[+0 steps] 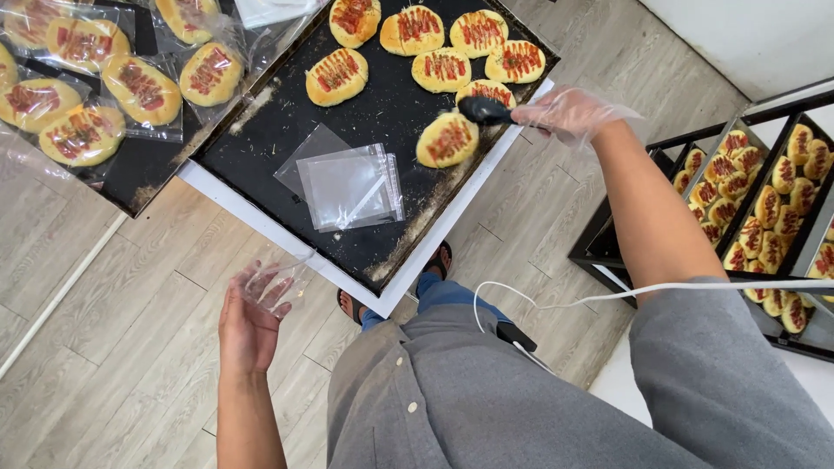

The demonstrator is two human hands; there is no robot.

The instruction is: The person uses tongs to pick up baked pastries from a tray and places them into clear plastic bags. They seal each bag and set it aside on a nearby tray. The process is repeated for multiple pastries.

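Thin clear plastic bag [276, 282], light and slippery, sits pinched in the left hand [250, 323] by its mouth. Beyond, the gloved right hand [569, 113] is closed on black tongs [485, 110] at a soft, fragile bun [447, 139] on the black tray [382, 113], tabletop [261, 213] under, wooden floor [113, 347] around

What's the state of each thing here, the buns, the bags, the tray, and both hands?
Left hand: bare, holding a clear bag open.
Right hand: gloved, gripping a black spatula.
Bun at the spatula: loose, unbagged.
Other tray buns: unbagged.
Tray: crumb-strewn.
Spare bags: flat, unfilled.
Buns at left: bagged.
Rack buns: unbagged.
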